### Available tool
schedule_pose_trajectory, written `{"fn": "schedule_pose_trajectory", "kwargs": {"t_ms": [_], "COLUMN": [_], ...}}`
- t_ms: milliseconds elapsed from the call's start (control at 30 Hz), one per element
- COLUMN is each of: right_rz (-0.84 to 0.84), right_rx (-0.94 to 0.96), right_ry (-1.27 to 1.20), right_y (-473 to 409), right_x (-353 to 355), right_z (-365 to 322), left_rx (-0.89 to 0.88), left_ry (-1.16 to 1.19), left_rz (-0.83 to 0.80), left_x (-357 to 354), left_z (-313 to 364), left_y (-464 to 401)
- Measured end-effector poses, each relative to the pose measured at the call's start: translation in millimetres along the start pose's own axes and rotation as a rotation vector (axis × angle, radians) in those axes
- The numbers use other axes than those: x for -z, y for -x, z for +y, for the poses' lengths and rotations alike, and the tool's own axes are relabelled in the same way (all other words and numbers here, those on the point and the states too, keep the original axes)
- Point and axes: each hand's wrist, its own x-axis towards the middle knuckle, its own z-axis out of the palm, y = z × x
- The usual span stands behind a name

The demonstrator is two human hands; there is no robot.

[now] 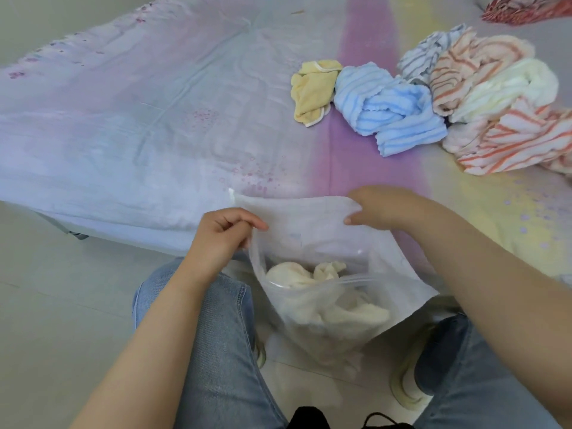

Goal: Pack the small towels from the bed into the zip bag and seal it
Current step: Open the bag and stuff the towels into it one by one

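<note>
A clear zip bag (312, 239) hangs open over the bed's near edge, between my knees. My left hand (221, 235) pinches its left rim. My right hand (387, 207) grips the far rim on the right, holding the mouth wide. A cream towel (312, 274) lies crumpled inside the bag. On the bed at the upper right sits a pile of small towels: a yellow one (312, 89), a light blue ribbed one (390, 108), a grey-striped one (424, 54), orange-striped ones (510, 144) and a pale cream one (507, 88).
The bed (139, 134) wears a pale sheet with pink, purple and yellow bands. A red patterned cloth (526, 9) lies at the top right corner. Light tiled floor (62, 305) lies to the left. My knees in jeans and shoes are below the bag.
</note>
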Motion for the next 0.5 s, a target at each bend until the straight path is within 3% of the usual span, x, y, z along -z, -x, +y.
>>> {"fn": "schedule_pose_trajectory", "kwargs": {"t_ms": [67,200,300,400,500], "right_rz": [-0.033,-0.12,-0.124,-0.007,0.114], "right_rx": [0.039,0.046,0.035,0.021,0.018], "right_ry": [0.013,-0.048,0.086,0.108,0.04], "right_y": [-1,4,5,2,0], "right_x": [-4,9,0,-8,-12], "right_z": [4,22,23,24,27], "left_rx": [0.011,0.04,-0.015,-0.158,-0.198], "left_ry": [-0.084,0.009,0.003,-0.196,-0.391], "left_rz": [-0.123,-0.234,-0.014,0.234,0.122], "left_x": [-8,-7,-9,-12,-16], "left_z": [3,5,2,-9,-17], "left_y": [4,3,-6,-17,-25]}}
